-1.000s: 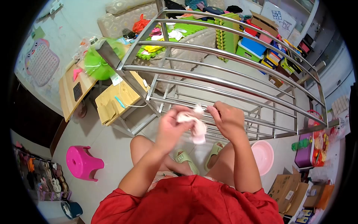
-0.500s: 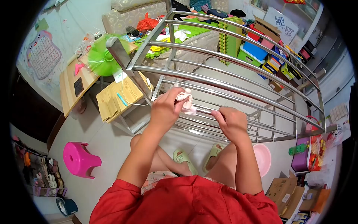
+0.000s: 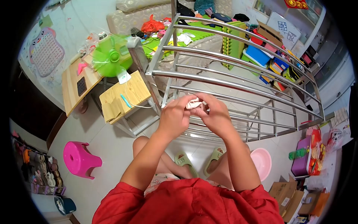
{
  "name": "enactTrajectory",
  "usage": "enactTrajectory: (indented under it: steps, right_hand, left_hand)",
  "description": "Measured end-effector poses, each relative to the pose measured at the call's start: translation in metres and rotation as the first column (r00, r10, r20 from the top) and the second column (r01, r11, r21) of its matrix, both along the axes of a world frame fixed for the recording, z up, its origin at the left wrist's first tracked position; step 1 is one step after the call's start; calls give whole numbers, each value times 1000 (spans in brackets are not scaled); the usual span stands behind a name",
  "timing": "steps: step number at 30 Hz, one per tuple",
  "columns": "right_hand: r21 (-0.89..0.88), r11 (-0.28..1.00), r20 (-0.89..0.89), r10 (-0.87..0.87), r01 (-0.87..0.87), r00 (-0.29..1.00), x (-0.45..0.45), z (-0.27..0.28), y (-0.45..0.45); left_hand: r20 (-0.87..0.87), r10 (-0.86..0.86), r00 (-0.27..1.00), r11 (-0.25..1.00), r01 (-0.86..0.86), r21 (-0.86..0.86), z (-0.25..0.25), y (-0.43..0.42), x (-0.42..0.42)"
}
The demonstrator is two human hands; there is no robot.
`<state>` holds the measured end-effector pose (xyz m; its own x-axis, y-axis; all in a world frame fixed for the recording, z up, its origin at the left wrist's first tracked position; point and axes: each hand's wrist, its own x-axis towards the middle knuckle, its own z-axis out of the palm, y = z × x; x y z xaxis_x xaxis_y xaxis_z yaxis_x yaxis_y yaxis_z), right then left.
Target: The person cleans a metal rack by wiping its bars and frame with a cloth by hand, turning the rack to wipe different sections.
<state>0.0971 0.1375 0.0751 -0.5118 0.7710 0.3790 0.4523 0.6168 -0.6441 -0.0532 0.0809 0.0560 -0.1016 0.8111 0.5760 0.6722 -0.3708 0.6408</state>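
Observation:
A crumpled pale pink cloth [image 3: 194,103] is bunched between my two hands, in front of a metal rack [image 3: 223,86] of shiny tubes. My left hand [image 3: 176,115] is closed on the cloth's left side. From the right, my right hand [image 3: 213,115] grips the same cloth, thumb and fingers bent round it. Both hands are close together near the rack's lower rails. Whether a rail runs inside the cloth is hidden by my fingers.
To the left stand a wooden stool [image 3: 140,89] with a blue pen, a green fan [image 3: 112,56], a desk [image 3: 71,95] and a pink plastic stool [image 3: 80,159]. A pink basin [image 3: 261,164] sits on the floor at right, near cardboard boxes [image 3: 285,198].
My right hand has left the rail and moved left to the cloth. My left hand has shifted slightly right. The view has moved a little, so the rack appears farther right.

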Motion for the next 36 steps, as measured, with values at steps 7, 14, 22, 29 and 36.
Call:
enactTrajectory:
  steps: [7,14,22,29,36]
  right_hand:
    - [-116,988,27,-98,101,995,2,4,-4]
    - [-78,985,29,-150,152,988,4,-1,-12]
    - [-162,974,5,-160,158,987,6,3,-18]
    - [-274,958,-239,-150,82,959,1,0,-24]
    - [-60,973,-519,-221,223,826,-21,6,-10]
  left_hand:
    - [-133,99,986,891,-28,453,-16,-28,-12]
    - [755,57,653,957,-251,145,-28,-30,-59]
    - [878,28,479,958,237,-159,-3,0,-61]
    - [933,-14,359,827,528,-191,-16,1,-66]
    - [867,-69,494,864,464,-196,-34,0,-57]
